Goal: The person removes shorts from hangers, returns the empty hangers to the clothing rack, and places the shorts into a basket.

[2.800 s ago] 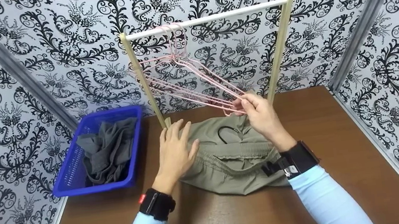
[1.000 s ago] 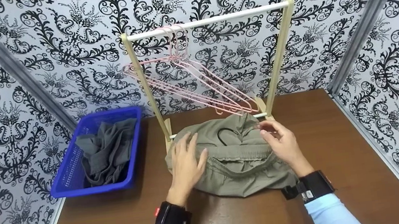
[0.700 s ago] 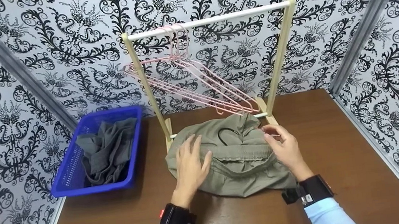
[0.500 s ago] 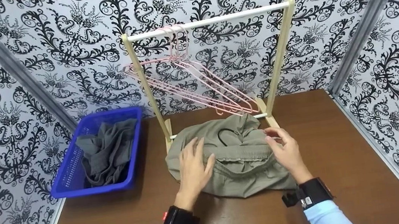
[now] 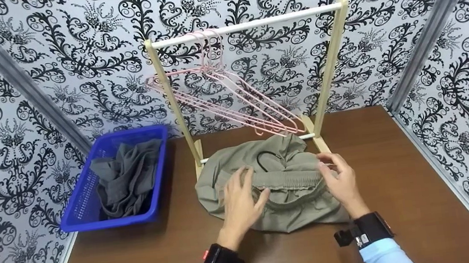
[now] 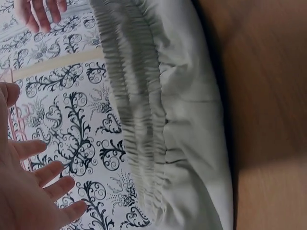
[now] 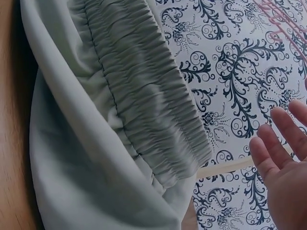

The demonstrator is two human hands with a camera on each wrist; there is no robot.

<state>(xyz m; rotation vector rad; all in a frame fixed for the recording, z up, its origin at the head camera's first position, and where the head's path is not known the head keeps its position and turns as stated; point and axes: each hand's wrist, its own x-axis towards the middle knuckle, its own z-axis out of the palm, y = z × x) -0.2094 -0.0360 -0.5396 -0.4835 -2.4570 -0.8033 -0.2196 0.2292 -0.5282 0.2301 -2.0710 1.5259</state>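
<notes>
Olive-green elastic-waist pants (image 5: 291, 220) lie bunched on the table in the head view, with a dark curved cord (image 5: 260, 160) on the upper part. My left hand (image 5: 242, 203) is over the left part of the gathered waistband (image 5: 293, 179), fingers spread and slightly bent, holding nothing. At the waistband's right end is my right hand (image 5: 341, 181), with its fingers loosely bent and nothing gripped. Whether either hand touches the cloth is unclear in the head view. Both wrist views show the fingers apart from the ruched waistband (image 7: 139, 91).
Pink hangers (image 5: 253, 98) hang from the white rod (image 5: 275, 20) of a small wooden rack behind the pants. A blue basket (image 5: 108, 223) with dark grey clothing (image 5: 131, 178) stands on the left. Patterned walls enclose the brown table (image 5: 401, 200).
My right hand has let go of the pink hangers and come down to the pants' right side. My left hand has moved right and nearer, over the waistband. The pants have barely shifted.
</notes>
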